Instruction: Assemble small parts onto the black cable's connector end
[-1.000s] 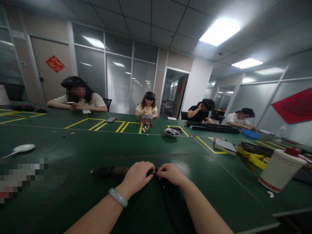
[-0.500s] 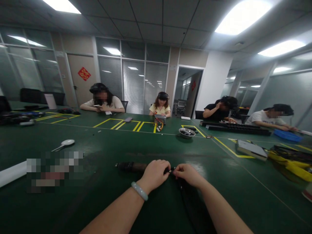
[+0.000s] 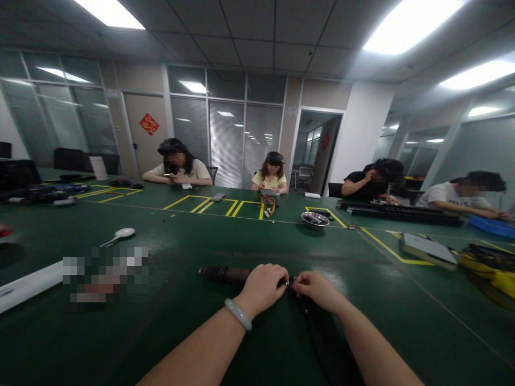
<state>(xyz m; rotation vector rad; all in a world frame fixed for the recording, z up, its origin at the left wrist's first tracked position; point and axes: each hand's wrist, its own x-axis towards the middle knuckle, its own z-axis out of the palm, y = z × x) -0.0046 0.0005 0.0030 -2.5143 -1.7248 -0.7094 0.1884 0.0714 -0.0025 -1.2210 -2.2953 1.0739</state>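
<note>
Grip: left hand (image 3: 265,284) curled closed over right end of the dark tube (image 3: 231,274); right hand (image 3: 319,292) pinched tight, thumb to forefinger, on a small dark piece (image 3: 291,280) just beside that end. Fingers hide the detail. Green counter (image 3: 225,241) under the tube, which lies flat, crosswise. Black strip (image 3: 316,346) right of tube, nearer the wearer, too dark to make out. Grey box (image 3: 428,250) beyond tube, well right. Metal bowl (image 3: 315,225) beyond tube, also right. White spoon (image 3: 124,232) left of tube, well apart.
</note>
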